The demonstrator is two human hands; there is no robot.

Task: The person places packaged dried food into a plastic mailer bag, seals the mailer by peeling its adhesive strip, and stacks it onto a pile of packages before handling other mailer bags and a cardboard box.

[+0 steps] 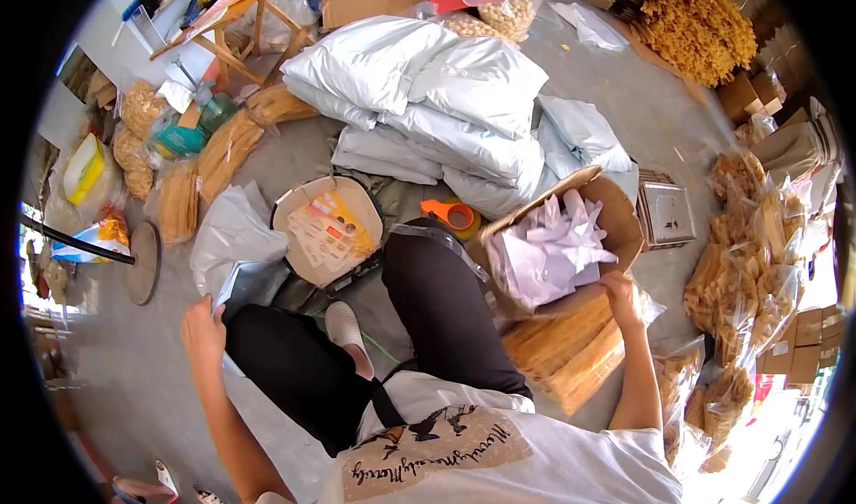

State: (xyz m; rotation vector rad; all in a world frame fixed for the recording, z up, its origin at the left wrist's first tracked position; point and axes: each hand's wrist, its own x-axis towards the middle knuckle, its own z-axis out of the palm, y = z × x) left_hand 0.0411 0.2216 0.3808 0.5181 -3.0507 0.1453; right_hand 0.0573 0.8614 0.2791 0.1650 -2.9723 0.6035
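Observation:
My left hand (203,327) is closed on the edge of a bluish-grey plastic mailing bag (254,283), beside my left knee. At the near right corner of an open cardboard box (635,227), my right hand (622,297) has its fingers curled on the rim. Crumpled white papers (557,250) fill that box. Between my hands stands a round-cornered container (283,210) with printed orange and white cards (332,232) inside. An orange tape dispenser (448,212) with a tape roll lies between container and box.
Filled pale plastic mailing bags (428,85) are piled ahead. Bagged dried yellow sticks (571,348) lie under the box's near side; more bagged goods (744,263) line the right. A wooden folding stand (236,36) is at upper left, a round-based pole (143,263) at left.

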